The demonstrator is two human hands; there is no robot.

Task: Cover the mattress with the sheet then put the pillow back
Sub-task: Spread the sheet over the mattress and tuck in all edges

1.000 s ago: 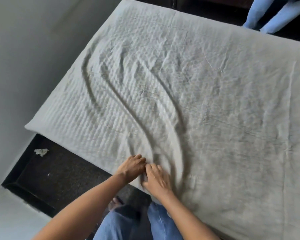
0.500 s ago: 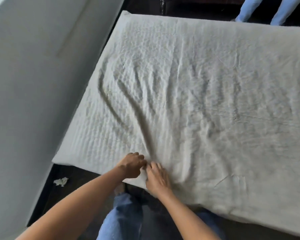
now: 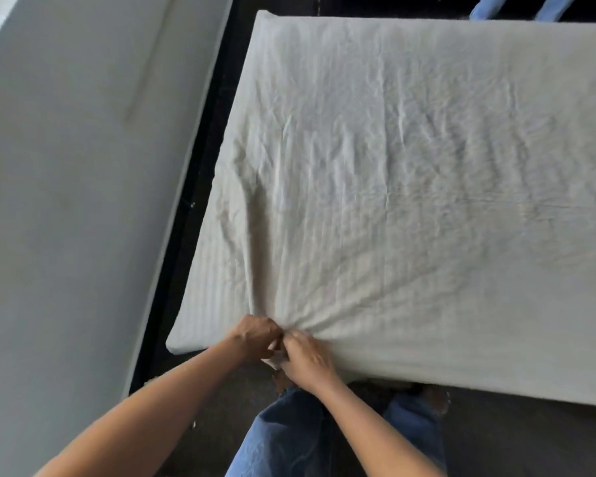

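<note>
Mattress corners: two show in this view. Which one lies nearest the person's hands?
The near-left corner, just beside the left hand and right hand gripping the sheet. The far-left corner sits at the picture's top, well away from them.

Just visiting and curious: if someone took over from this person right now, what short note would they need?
Left hand and right hand: both grip a bunch of the wrinkled off-white cloth sheet at the near edge.
Sheet is spread over most of the pale mattress; its ribbed left strip looks bare.
To do: pull the sheet across, smooth it, put the pillow back; no pillow in view.
</note>
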